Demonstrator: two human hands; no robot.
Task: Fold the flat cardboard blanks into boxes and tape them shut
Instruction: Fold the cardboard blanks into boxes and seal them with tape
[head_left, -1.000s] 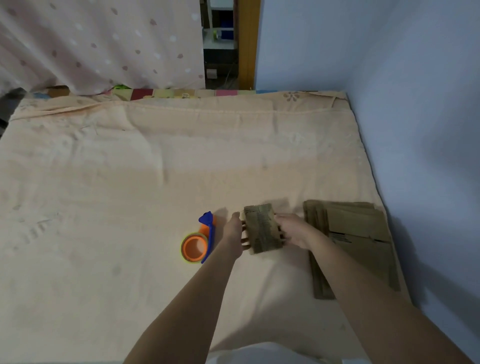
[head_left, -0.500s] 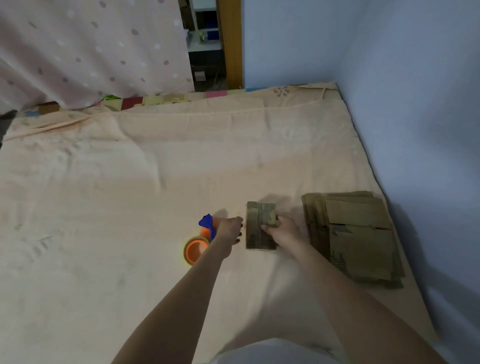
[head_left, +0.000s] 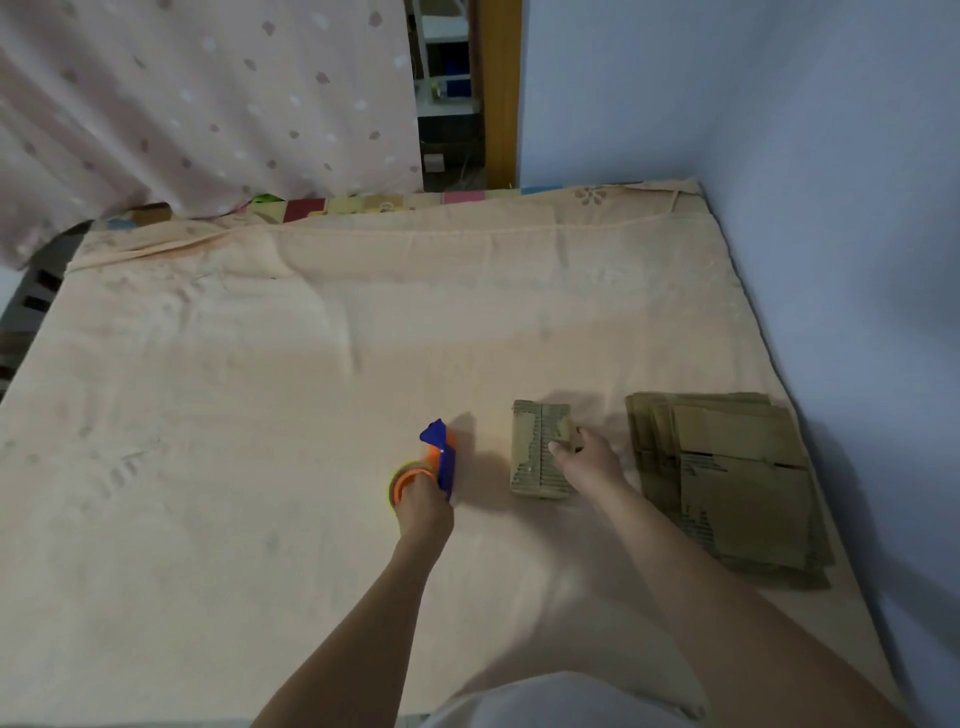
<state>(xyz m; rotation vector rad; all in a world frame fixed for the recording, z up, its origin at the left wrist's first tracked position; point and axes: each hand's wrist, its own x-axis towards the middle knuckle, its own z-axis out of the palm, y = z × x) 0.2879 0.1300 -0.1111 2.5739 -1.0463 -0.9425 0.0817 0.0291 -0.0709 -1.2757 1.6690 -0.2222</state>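
The left hand (head_left: 423, 506) grips the orange-and-blue tape dispenser (head_left: 426, 465) on the bed sheet (head_left: 260, 415) while the right hand (head_left: 587, 462) holds the folded cardboard box (head_left: 537, 449) just beside it, with the stack of flat blanks (head_left: 727, 488) lying farther right near the blue wall (head_left: 831, 208).

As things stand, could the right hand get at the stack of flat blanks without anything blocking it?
Probably yes. The right hand rests on the folded box, and the stack of flat blanks lies just to its right, with only bare sheet between.
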